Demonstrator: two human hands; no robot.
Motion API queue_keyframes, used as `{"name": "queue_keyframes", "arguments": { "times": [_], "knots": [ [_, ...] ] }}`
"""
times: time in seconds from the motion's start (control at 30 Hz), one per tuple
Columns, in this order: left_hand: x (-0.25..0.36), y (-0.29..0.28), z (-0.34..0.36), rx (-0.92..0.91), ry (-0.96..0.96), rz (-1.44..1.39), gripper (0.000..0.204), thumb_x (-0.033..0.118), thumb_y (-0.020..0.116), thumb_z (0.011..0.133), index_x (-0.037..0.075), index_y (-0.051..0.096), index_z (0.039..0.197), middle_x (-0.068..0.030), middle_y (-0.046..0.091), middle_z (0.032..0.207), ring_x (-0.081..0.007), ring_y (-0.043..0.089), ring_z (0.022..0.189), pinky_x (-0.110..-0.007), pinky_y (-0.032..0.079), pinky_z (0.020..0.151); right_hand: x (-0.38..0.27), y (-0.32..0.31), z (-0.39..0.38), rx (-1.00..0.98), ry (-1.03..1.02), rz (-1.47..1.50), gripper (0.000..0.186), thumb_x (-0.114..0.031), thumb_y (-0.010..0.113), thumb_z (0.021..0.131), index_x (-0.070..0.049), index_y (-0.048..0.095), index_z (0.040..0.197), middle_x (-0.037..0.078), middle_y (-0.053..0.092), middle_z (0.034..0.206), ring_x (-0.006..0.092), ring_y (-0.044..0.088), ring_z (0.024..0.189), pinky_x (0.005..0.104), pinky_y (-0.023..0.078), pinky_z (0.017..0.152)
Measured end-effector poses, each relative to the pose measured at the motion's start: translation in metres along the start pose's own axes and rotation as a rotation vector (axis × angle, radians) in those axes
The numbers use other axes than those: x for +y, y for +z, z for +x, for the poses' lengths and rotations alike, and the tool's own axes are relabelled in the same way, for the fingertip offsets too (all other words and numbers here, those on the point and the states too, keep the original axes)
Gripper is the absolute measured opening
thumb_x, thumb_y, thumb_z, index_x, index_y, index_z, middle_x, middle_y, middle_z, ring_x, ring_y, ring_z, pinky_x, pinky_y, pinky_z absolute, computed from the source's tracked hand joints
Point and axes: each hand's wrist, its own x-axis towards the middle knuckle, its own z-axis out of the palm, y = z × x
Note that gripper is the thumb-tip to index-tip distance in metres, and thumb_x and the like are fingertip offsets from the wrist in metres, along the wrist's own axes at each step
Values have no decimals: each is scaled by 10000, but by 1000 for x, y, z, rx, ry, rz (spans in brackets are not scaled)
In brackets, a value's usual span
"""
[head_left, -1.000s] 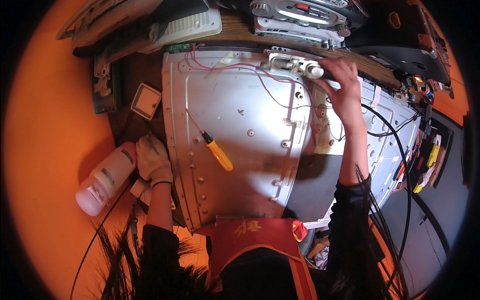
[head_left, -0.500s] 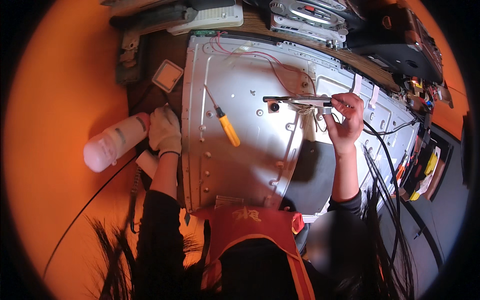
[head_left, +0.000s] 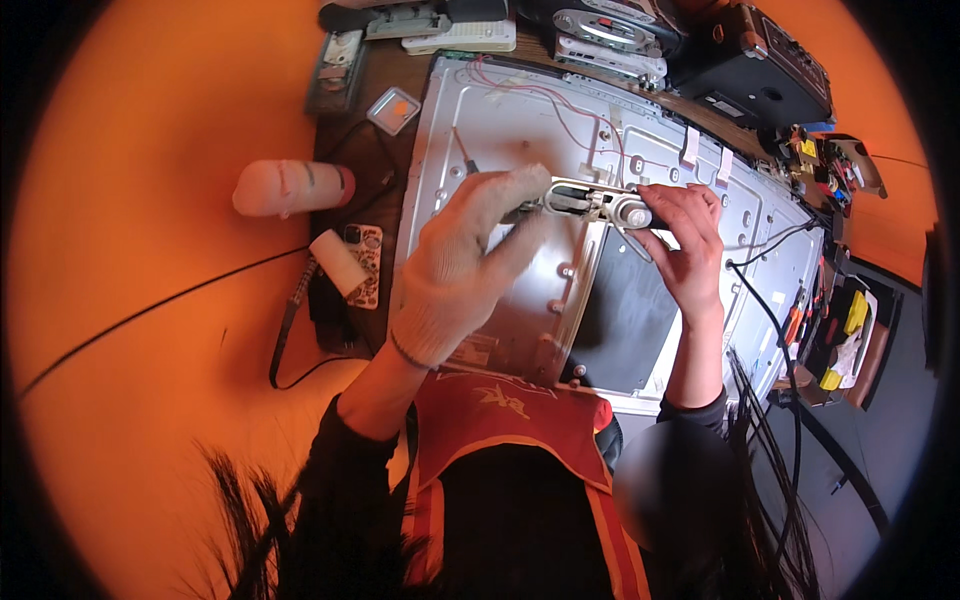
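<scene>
Above the silver metal panel [head_left: 520, 320], a small flat metal mechanism [head_left: 575, 200] with a slotted frame and a round silver disc is held up in the air. My right hand [head_left: 690, 230], bare, pinches its right end beside the disc. At its left end is my left hand [head_left: 465, 255], in a pale knit glove, with thumb and fingers closed about the edge; these fingertips are slightly blurred. Behind the gloved hand lies a screwdriver [head_left: 466, 155]; only its shaft shows, the handle being hidden. Thin red wires [head_left: 545, 90] run over the far part of the panel.
A whitish bottle [head_left: 290, 188] lies left, near a white cylinder [head_left: 340, 262] and a phone in a patterned case [head_left: 368, 280]. A small square tray [head_left: 393, 110] stands by the panel. A black box [head_left: 755, 80] sits far right; a black cable [head_left: 775, 315] hangs down at right.
My left hand has left the bottle and come right to the mechanism. The mechanism has turned, so its slotted face and disc show. The view has also shifted.
</scene>
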Motion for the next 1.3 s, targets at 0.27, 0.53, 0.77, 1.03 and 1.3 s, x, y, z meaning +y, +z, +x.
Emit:
{"name": "queue_keyframes", "arguments": {
  "times": [0.27,0.53,0.77,1.03,1.3],
  "knots": [
    [30,3,-22,47,-247,-267,250,36,632,876,-65,624,1105,-92,659,985,-128,642,826,-240,533,782,-37,-25,-12,58,-41,-59,408,-68,771,671,-74,651,1061,35,651,1007,195,588,894,353,345,910],
    [47,-1,-44,37,-310,-358,273,147,614,902,-56,626,1085,-85,658,982,-141,648,802,-261,544,722,-61,-43,-24,-70,25,-37,420,-88,782,683,-60,654,1082,77,670,1010,230,592,909,348,346,937],
    [40,-9,-63,22,-247,-511,395,292,487,970,-47,584,1149,-135,656,1022,-225,674,785,-301,561,642,-78,-63,-30,-155,194,196,410,-99,799,690,-41,675,1077,106,678,951,244,605,890,334,460,824],
    [46,-11,-74,52,-257,-403,449,340,481,970,-58,572,1157,-145,653,1020,-226,667,780,-303,552,662,-94,-76,-36,-150,166,182,391,-123,786,699,-29,671,1061,121,685,889,278,613,802,334,458,791],
    [72,0,-87,128,-183,-270,292,200,640,895,-28,641,1078,-75,665,935,-109,618,803,-239,507,733,-111,-92,-49,4,73,-171,555,-131,789,694,-85,613,1219,96,635,1153,249,592,1046,404,303,1045]
  ]
}}
